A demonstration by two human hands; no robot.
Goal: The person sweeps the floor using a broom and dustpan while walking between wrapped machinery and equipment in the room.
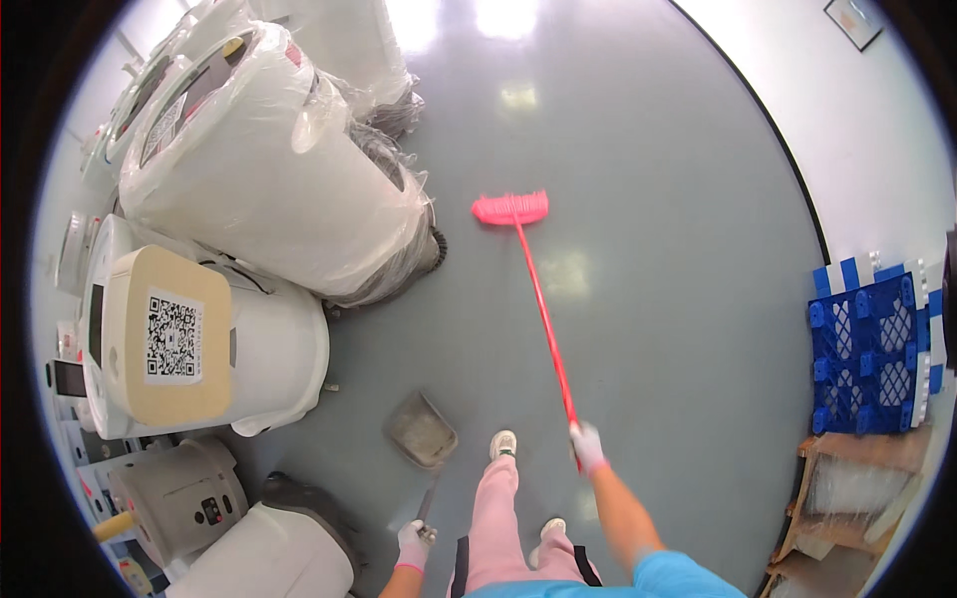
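Observation:
My right hand (587,446), in a white glove, is closed round the red handle of a broom (545,317). The pink bristle head of the broom rests on the grey floor ahead, in the upper middle of the head view. Low on the left, my gloved left hand (415,539) grips the dark handle of a dustpan (423,431). The grey pan of it is held low over or on the floor, just left of my forward foot; whether it touches cannot be made out.
Plastic-wrapped white machines (289,169) stand along the left, beside a white machine with a beige panel (214,299) and a grey unit (179,498). Blue plastic pallets (863,354) and a wooden pallet (802,498) are by the white wall at right. Grey floor (658,249) stretches between.

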